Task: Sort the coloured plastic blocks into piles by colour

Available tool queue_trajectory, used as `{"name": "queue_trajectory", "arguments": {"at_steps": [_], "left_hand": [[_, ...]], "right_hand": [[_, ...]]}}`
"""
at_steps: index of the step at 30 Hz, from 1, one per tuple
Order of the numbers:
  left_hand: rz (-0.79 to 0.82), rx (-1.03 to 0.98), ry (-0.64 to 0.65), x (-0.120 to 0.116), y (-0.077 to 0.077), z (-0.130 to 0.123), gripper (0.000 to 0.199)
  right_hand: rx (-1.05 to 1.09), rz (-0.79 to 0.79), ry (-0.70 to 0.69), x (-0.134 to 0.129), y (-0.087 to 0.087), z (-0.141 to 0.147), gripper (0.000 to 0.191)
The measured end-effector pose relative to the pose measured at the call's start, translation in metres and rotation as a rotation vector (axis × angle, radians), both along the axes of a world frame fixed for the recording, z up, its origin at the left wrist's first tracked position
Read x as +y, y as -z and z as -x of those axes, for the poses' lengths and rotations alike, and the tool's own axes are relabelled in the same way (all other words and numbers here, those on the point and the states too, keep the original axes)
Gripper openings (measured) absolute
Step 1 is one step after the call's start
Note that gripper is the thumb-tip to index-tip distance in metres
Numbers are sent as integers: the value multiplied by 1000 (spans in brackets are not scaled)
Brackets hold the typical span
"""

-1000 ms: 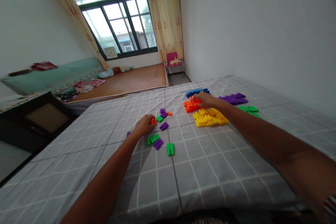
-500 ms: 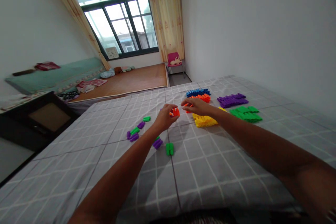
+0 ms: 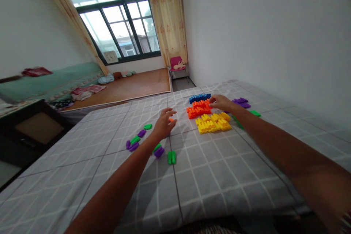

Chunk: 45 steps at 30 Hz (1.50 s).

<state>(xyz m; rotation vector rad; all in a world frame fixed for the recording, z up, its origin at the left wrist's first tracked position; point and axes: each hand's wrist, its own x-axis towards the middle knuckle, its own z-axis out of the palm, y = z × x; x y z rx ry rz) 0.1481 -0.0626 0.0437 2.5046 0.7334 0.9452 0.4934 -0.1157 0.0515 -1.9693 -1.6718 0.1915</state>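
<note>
My left hand is over the middle of the bed, thumb and fingers curved around an orange clothespin, mostly hidden by the hand. My right hand has its fingertips at the right end of the orange clothespins, slightly apart; whether they grip one is unclear. Behind that row lie blue clothespins; in front, yellow clothespins. Purple clothespins and green clothespins are partly covered by my right arm. Near my left forearm, a curved line includes a purple clothespin and a green clothespin.
A grey checked sheet covers the bed, with a white wall along the right. Beyond are a brown mat, a pink chair and a window. A dark cabinet stands at left.
My right hand has moved right, from near my left hand to the end of the orange row. The orange clothespin is now less visible within my left hand. The view has turned slightly right.
</note>
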Motion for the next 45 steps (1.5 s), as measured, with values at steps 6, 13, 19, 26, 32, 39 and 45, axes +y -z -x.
{"name": "queue_trajectory", "arguments": {"at_steps": [6,13,19,26,32,39,45], "left_hand": [[30,7,-74,6,8,32,29],[26,118,-210,30,12,95,28],[-52,361,-196,48,34,127,25],[-115,331,-221,36,49,135,27],[-104,318,-186,42,50,144,28],[-118,337,-200,45,52,140,29],[-58,280,-202,40,43,135,29]], "right_hand": [[-55,-38,51,6,26,9,18],[-116,-192,37,6,2,35,24],[-124,-70,-479,26,0,137,19],[-210,57,-480,55,18,208,24],[-270,7,-406,41,5,170,23],[-268,-10,15,10,-16,53,11],[-328,-13,68,6,6,40,12]]}}
